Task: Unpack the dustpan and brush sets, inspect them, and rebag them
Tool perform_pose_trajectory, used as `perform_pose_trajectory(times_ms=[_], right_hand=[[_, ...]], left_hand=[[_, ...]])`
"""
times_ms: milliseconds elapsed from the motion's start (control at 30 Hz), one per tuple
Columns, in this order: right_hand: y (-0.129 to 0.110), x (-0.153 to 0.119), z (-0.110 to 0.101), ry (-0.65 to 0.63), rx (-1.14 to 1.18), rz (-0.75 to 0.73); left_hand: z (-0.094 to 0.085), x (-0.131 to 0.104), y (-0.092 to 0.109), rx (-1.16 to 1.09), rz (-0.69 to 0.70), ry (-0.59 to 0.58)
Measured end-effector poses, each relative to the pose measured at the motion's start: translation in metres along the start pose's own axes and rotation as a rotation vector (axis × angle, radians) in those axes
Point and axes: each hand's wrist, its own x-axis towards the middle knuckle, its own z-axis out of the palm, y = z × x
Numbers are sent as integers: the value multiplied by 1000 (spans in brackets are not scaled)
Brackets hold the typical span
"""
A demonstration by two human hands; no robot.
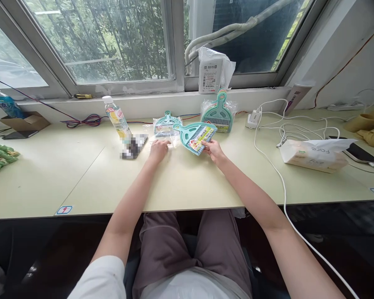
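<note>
My right hand (pixel 214 151) grips a teal mini dustpan and brush set (pixel 197 136) by its wide lower edge. The set is tilted above the table, its handle pointing up and left, with a colourful printed label on its front. My left hand (pixel 159 150) rests low at the table, fingers curled at a crumpled clear plastic bag (pixel 174 142); the fingertips are small and partly hidden. Just behind it lies another teal dustpan set (pixel 167 126) in clear wrap. A stack of teal dustpan sets (pixel 218 114) in plastic leans against the wall under the window.
Left of my hands stand a drink bottle (pixel 116 118) and a blurred flat item (pixel 137 146). At right are a tissue pack (pixel 311 155), a white charger (pixel 253 119), tangled white cables and a phone (pixel 361 151). A white box (pixel 210 77) sits on the sill.
</note>
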Motion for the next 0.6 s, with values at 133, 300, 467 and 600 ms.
perform_pose_trajectory(times_ms=[133, 300, 467, 600], right_hand=[[1, 1, -1, -6, -20, 24], [3, 1, 0, -45, -46, 55], [8, 1, 3, -110, -91, 82], [12, 1, 3, -169, -112, 95]], left_hand=[[-12, 1, -8, 84, -14, 91], [-17, 1, -15, 206, -93, 201], [-5, -2, -7, 317, -108, 244], [-4, -3, -7, 369, -131, 169]])
